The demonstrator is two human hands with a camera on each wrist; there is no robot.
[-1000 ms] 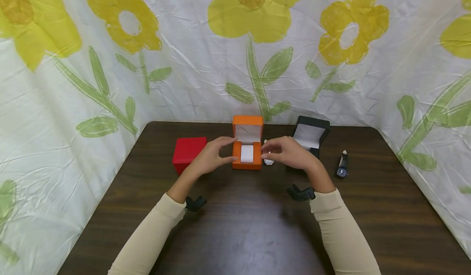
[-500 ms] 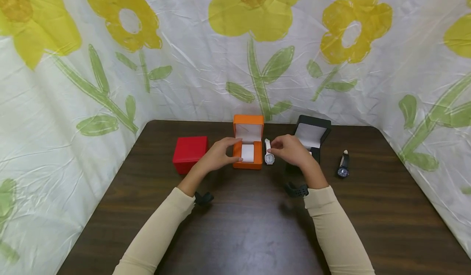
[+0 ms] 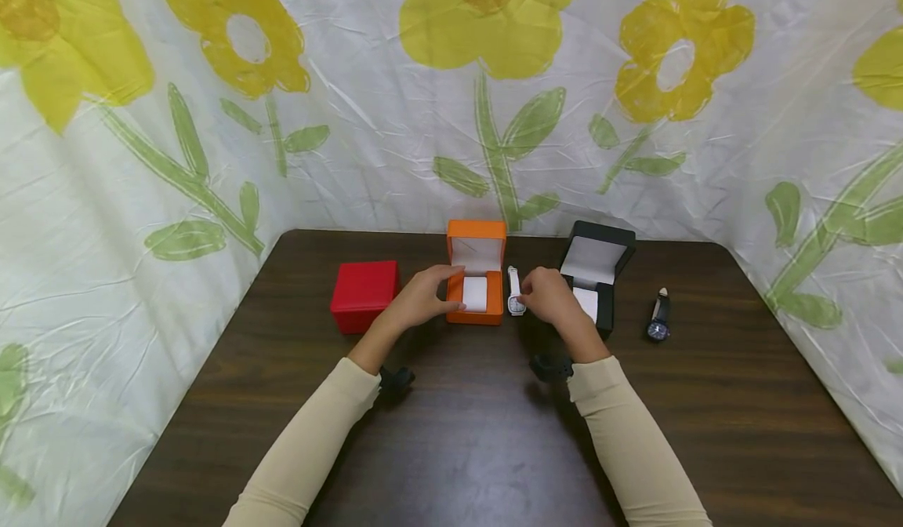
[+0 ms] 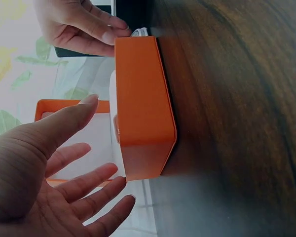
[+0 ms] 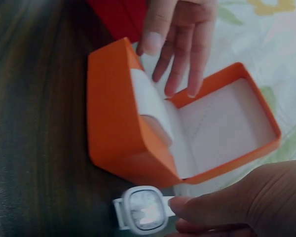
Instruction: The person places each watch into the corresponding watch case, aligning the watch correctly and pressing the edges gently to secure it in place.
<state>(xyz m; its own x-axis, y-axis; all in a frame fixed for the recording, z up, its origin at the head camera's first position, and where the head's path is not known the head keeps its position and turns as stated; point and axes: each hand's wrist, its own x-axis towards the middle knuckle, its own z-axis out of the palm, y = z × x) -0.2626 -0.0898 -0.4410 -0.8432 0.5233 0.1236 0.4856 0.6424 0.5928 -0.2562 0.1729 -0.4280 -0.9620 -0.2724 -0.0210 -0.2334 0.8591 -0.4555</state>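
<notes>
My left hand (image 3: 420, 298) is at the left of an open orange watch box (image 3: 474, 318), its fingers spread and straight, holding nothing. A white cushion (image 3: 474, 295) sits inside the box. Just right of the box lies a wristwatch (image 3: 515, 303) with a white strap and a square white face. My right hand (image 3: 554, 301) pinches this watch by its strap; in the right wrist view the thumb (image 5: 180, 205) lies over the strap beside the case (image 5: 147, 210), while the other fingers are partly hidden below. In the left wrist view the orange box hides most of the watch.
A closed red box (image 3: 364, 296) stands left of the left hand. An open black watch box (image 3: 605, 307) with a white cushion (image 3: 587, 301) stands right of the right hand. Further right a dark-strapped watch (image 3: 658, 319) lies on the brown table (image 3: 466, 441). A flowered curtain (image 3: 381, 143) hangs behind.
My right hand has moved from the orange box's right edge to the white watch and its fingers have closed in. My left hand has shifted slightly right, staying spread beside the box.
</notes>
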